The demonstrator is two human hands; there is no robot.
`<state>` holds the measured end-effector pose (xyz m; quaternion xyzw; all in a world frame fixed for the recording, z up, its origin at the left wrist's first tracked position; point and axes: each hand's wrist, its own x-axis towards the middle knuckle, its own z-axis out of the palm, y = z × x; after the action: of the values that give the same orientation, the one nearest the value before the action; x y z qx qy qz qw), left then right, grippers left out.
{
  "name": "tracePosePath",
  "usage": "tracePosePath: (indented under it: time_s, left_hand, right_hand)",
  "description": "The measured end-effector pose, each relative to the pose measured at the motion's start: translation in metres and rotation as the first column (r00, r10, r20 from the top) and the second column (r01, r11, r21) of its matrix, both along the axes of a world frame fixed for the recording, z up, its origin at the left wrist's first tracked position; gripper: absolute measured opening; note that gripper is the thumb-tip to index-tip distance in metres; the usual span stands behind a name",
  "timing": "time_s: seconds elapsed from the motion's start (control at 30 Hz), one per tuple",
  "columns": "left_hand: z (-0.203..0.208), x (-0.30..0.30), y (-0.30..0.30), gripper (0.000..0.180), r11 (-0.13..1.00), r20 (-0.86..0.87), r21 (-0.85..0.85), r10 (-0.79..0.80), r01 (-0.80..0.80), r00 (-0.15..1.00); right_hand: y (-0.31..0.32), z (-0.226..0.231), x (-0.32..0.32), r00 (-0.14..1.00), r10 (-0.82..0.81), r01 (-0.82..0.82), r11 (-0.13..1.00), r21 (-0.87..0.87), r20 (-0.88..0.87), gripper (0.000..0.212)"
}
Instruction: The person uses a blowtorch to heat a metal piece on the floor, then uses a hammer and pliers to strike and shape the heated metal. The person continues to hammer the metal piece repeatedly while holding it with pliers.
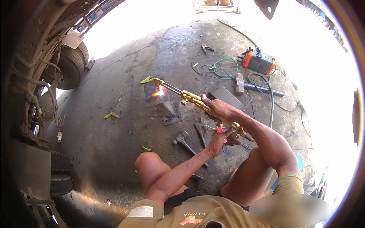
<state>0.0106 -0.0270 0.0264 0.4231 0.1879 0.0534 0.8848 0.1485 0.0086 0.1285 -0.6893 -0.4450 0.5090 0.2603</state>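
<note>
My right hand (218,109) is closed around the brass body of a cutting torch (193,99). The torch points up and left, its head over a steel plate (151,99). Beneath the head, a bright orange glow lights the plate. This plate lies against a short metal post (166,108) with a square base plate (175,118). Close to the torch's rear fittings, my left hand (218,144) is closed on a small pink-red object (220,129), which looks like a lighter; fingers partly cover it.
A hammer (183,141) and pliers (199,131) lie before my knees. To the right are a flat steel plate (225,95), a sledgehammer (240,84) and an orange-black welding machine (259,60) with cables (227,69). A vehicle's wheel (68,66) stands at the left.
</note>
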Motion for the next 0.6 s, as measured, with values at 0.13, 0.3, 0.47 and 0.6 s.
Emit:
tracePosePath:
  time_s: [0.13, 0.3, 0.47, 0.6]
  left_hand:
    - [0.006, 0.001, -0.004, 0.053, 1.000, 0.000, -0.015, -0.018, 0.018, 1.000]
    - [0.006, -0.001, -0.005, 0.056, 0.998, 0.018, -0.011, -0.064, 0.065, 0.998]
    - [0.002, -0.002, -0.017, 0.062, 0.931, 0.132, -0.353, -0.053, 0.096, 0.990]
    - [-0.003, -0.002, -0.020, 0.064, 0.901, 0.171, -0.419, -0.040, 0.110, 0.984]
  right_hand:
    - [-0.006, -0.002, 0.000, 1.000, -0.010, 0.010, 0.999, 0.043, 0.012, 0.095]
    - [-0.008, 0.005, 0.002, 0.999, 0.039, -0.038, 0.999, -0.019, 0.014, 0.094]
    - [-0.012, 0.003, 0.006, 0.999, 0.046, -0.046, 0.999, -0.004, 0.021, 0.094]
    - [-0.016, 0.004, 0.001, 1.000, 0.003, -0.003, 0.998, 0.063, 0.001, 0.096]
